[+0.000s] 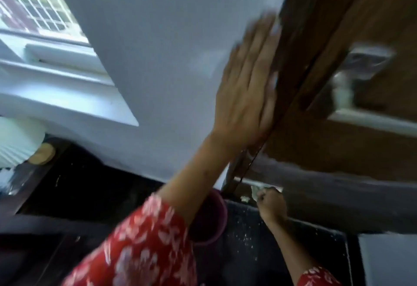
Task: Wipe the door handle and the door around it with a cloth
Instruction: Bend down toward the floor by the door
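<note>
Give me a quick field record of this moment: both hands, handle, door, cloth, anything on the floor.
left hand: left hand flat, fingers straight, pressed on the white wall beside the door frame
right hand: right hand low, fingers curled, near the bottom of the door; contents unclear
door handle: metal door handle on the brown door, untouched
cloth: a pale bit shows by the right hand, too blurred to confirm
floor: dark floor with pale specks; a purple bucket behind the left forearm
image: motion-blurred
</note>
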`<state>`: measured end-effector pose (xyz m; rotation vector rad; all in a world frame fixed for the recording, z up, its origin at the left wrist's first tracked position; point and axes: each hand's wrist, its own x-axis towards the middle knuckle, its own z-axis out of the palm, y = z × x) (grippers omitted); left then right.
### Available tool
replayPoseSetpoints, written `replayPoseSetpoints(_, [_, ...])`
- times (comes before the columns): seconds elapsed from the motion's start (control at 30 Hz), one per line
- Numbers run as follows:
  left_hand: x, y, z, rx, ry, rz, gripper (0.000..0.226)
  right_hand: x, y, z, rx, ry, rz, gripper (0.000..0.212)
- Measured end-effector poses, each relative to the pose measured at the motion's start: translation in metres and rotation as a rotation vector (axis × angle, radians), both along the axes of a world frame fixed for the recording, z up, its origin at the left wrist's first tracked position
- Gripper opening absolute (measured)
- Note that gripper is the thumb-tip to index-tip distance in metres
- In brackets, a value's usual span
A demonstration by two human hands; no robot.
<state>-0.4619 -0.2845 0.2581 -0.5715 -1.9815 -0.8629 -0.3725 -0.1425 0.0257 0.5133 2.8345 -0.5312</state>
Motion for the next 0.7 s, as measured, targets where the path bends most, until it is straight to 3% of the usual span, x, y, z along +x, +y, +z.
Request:
replayPoseSetpoints(0.1, [0.081, -0.04, -0.143, -0.069, -0.506, 0.012, 0.049, 0.018, -0.037, -0.057, -0.027, -0.147, 0.078, 0.019])
replayPoseSetpoints(0.2, [0.17, -0.079, -0.259, -0.122, -0.909, 0.082, 0.046, 0.033, -0.071, -0.107, -0.152, -0.166, 0.12, 0.015])
replayPoseSetpoints(0.33, [0.253, -0.112, -0.341, -0.109, -1.404, 0.153, 0.061, 0.044, -0.104, -0.172, -0.268, -0.164, 0.152, 0.017])
replayPoseSetpoints(0.47, [0.275, -0.135, -0.384, -0.15, -1.535, 0.18, 0.046, 0.044, -0.123, -0.22, -0.334, -0.222, 0.221, 0.03])
replayPoseSetpoints(0.53, [0.271, -0.142, -0.391, -0.142, -1.575, 0.18, 0.05, 0.046, -0.124, -0.228, -0.379, -0.243, 0.217, 0.035])
replayPoseSetpoints(0.6, [0.267, -0.143, -0.391, -0.126, -1.59, 0.191, 0.056, 0.054, -0.121, -0.225, -0.404, -0.278, 0.173, 0.033])
replayPoseSetpoints(0.7, [0.261, -0.14, -0.38, -0.163, -1.557, 0.184, 0.046, 0.071, -0.112, -0.202, -0.422, -0.313, 0.08, 0.024])
